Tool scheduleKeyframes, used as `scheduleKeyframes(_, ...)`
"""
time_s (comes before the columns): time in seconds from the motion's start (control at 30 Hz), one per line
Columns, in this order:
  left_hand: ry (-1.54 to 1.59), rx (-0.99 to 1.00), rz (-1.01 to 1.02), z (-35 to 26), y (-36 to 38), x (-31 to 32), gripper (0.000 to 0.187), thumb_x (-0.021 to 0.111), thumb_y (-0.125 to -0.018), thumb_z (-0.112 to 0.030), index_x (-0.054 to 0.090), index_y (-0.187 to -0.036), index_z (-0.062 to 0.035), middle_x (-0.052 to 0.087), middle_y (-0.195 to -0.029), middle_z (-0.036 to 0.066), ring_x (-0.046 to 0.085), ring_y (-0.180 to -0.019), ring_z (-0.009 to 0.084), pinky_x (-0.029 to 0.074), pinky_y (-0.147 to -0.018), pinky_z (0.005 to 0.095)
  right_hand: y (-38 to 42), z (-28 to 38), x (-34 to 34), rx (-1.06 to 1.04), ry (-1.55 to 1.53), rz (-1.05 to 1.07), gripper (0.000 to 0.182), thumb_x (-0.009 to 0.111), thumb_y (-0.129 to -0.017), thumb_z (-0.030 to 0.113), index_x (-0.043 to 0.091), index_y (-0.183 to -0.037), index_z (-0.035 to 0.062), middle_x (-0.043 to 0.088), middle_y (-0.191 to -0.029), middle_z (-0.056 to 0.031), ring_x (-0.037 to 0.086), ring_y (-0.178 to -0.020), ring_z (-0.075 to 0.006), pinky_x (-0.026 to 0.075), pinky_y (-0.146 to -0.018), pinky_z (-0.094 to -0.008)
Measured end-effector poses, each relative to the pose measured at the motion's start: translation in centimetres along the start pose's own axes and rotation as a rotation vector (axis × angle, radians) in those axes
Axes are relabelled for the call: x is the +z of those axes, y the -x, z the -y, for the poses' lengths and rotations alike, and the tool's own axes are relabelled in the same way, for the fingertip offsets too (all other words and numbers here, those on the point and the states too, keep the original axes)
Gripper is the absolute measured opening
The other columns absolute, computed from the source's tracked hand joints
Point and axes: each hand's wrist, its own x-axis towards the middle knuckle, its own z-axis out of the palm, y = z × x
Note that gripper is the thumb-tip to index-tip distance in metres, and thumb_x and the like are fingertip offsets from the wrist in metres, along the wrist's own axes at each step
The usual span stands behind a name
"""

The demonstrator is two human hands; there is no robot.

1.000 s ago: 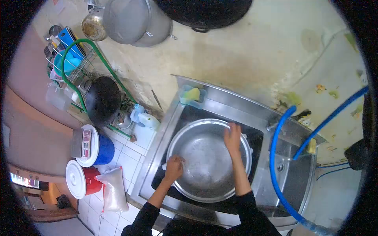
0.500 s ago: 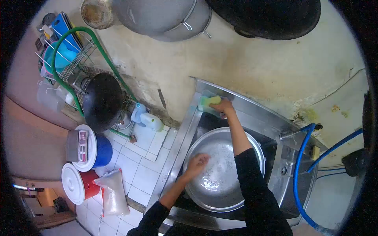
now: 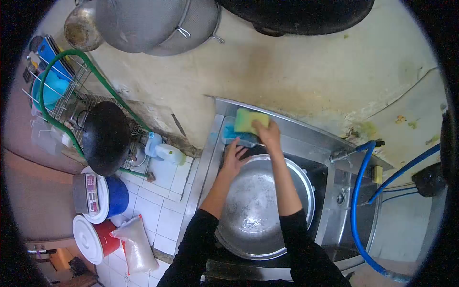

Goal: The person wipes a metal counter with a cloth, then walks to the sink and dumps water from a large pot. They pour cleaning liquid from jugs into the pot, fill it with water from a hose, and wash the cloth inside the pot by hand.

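My right hand (image 3: 268,137) grips a yellow-green sponge (image 3: 247,119) at its right end, holding it above the back left corner of the sink. Below the sponge is a small clear plastic tub (image 3: 246,142) with something blue inside. My left hand (image 3: 234,157) has its fingers spread, with the fingertips right at the tub's front edge. A large round metal pot (image 3: 248,201) with a wet, shiny inside sits under my forearms, its rim partly covered by them.
The metal sink (image 3: 334,225) has a tap (image 3: 342,155) with a blue hose (image 3: 357,205) on the right. Another sponge (image 3: 378,174) rests by the tap. Bottles (image 3: 169,154), a dish rack (image 3: 79,91) with a black wok (image 3: 106,138), and lidded buckets (image 3: 88,239) stand left.
My right hand has lifted the sponge out of the tub. My left hand has moved from over the pot up to the tub, fingers now spread. The view has shifted slightly.
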Motion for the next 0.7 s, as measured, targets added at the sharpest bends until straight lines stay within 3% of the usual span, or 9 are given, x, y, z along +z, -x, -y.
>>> scheduleKeyframes(0.07, -0.023, 0.01, 0.003, 0.3, -0.4, -0.6, 0.067, 0.057, -0.08, -0.044, 0.022, -0.132, -0.0189, 0.027, -0.132, 0.018, 0.033, -0.12, 0.0329, 0.04, -0.088, 0.0551, 0.9, -1.5, -1.8, -0.073, -0.452, -0.07, 0.032, 0.057, -0.076, 0.032, 0.062, -0.086, 0.0021, 0.06, -0.074, -0.0061, 0.056, -0.062, -0.014, 0.044, -0.057, -0.0262)
scheduleKeyframes(0.13, -0.056, 0.019, -0.024, 0.0, -0.1, 0.3, 0.067, 0.06, -0.078, -0.043, 0.026, -0.129, -0.0159, 0.027, -0.133, 0.018, 0.033, -0.121, 0.0327, 0.039, -0.088, 0.0577, 2.1, -3.1, -4.5, 0.029, -0.671, -0.038, 0.028, 0.057, -0.075, 0.03, 0.061, -0.084, 0.0036, 0.058, -0.073, -0.0054, 0.056, -0.063, -0.0135, 0.043, -0.056, -0.0251)
scheduleKeyframes(0.3, 0.02, -0.064, -0.043, -0.2, -1.8, 1.0, 0.075, 0.065, -0.073, -0.039, 0.022, -0.13, -0.0146, 0.027, -0.132, 0.018, 0.03, -0.122, 0.0357, 0.04, -0.088, 0.0576, 4.0, -9.8, -9.0, 0.216, -0.67, -0.107, 0.032, 0.057, -0.073, 0.023, 0.058, -0.096, 0.0003, 0.06, -0.087, -0.0068, 0.056, -0.077, -0.0163, 0.043, -0.068, -0.0272)
scheduleKeyframes(0.37, 0.028, 0.005, -0.025, 0.2, -1.3, 1.3, 0.085, 0.068, -0.073, -0.034, 0.006, -0.13, -0.0183, 0.018, -0.136, 0.017, 0.027, -0.123, 0.0381, 0.039, -0.086, 0.0601, 5.7, -11.4, -10.0, 0.228, -0.68, -0.136, 0.033, 0.057, -0.072, 0.023, 0.057, -0.097, 0.0004, 0.059, -0.089, -0.0068, 0.055, -0.077, -0.0163, 0.043, -0.068, -0.0267)
scheduleKeyframes(0.4, 0.067, 0.025, -0.112, 0.7, -0.5, 1.7, 0.084, 0.067, -0.075, -0.03, 0.004, -0.131, -0.0225, 0.018, -0.136, 0.014, 0.026, -0.124, 0.0381, 0.042, -0.084, 0.0592, 6.7, -11.4, -10.8, 0.275, -0.682, -0.137, 0.035, 0.057, -0.071, 0.022, 0.057, -0.098, 0.0002, 0.059, -0.09, -0.0068, 0.055, -0.078, -0.0163, 0.042, -0.069, -0.0264)
scheduleKeyframes(0.53, -0.026, 0.116, -0.027, 1.0, 3.6, 2.3, 0.083, 0.067, -0.074, -0.021, 0.007, -0.131, -0.0301, 0.023, -0.133, 0.01, 0.032, -0.12, 0.0358, 0.042, -0.083, 0.0594, 9.2, -13.3, -12.0, 0.306, -0.669, -0.195, 0.034, 0.056, -0.072, 0.023, 0.055, -0.098, 0.0006, 0.056, -0.088, -0.0058, 0.053, -0.077, -0.0149, 0.041, -0.067, -0.0263)
scheduleKeyframes(0.63, -0.251, 0.157, 0.074, 1.0, 6.2, 2.0, 0.088, 0.066, -0.074, -0.031, 0.001, -0.134, -0.027, 0.019, -0.136, 0.01, 0.031, -0.121, 0.0347, 0.042, -0.083, 0.0584, 11.0, -14.4, -12.6, 0.299, -0.621, -0.217, 0.031, 0.056, -0.073, 0.024, 0.055, -0.094, 0.001, 0.055, -0.085, -0.0049, 0.051, -0.073, -0.0136, 0.04, -0.063, -0.0259)
scheduleKeyframes(0.67, -0.21, 0.15, 0.084, 1.2, 7.3, 2.4, 0.08, 0.065, -0.073, -0.037, 0.015, -0.134, -0.0214, 0.031, -0.132, 0.008, 0.038, -0.118, 0.0303, 0.042, -0.086, 0.0527, 11.7, -14.7, -12.7, 0.322, -0.565, -0.209, 0.032, 0.057, -0.073, 0.024, 0.055, -0.093, 0.0007, 0.055, -0.086, -0.0052, 0.051, -0.073, -0.014, 0.04, -0.064, -0.0261)
scheduleKeyframes(0.7, -0.217, 0.146, 0.089, 1.8, 7.2, 1.3, 0.08, 0.065, -0.073, -0.037, 0.015, -0.134, -0.0214, 0.031, -0.132, 0.008, 0.038, -0.118, 0.0303, 0.042, -0.086, 0.0527, 12.4, -14.6, -12.9, 0.325, -0.569, -0.217, 0.032, 0.057, -0.073, 0.024, 0.055, -0.093, 0.0007, 0.055, -0.086, -0.0052, 0.051, -0.073, -0.014, 0.04, -0.064, -0.0261)
